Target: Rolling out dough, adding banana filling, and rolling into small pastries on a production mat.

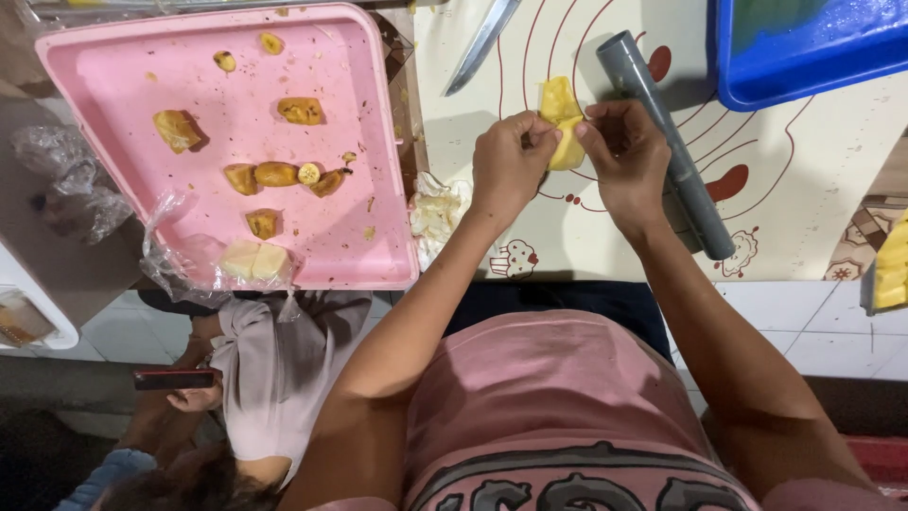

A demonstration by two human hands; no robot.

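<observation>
My left hand [509, 163] and my right hand [624, 156] pinch a pale yellow sheet of dough [562, 121] between their fingertips, holding it just above a cream baking mat [804, 199] with red circle lines. The dough is folded and stands roughly upright between both hands. A grey plastic pipe used as a rolling pin [668, 142] lies on the mat directly under and beside my right hand.
A pink tray [369, 189] at the left carries several browned banana pieces [276, 174] and clear plastic wrap [180, 255]. A knife [480, 44] lies at the top, a blue tub [813, 43] at top right. Crumpled plastic [437, 210] sits by the tray. Another person with a phone [172, 378] sits below left.
</observation>
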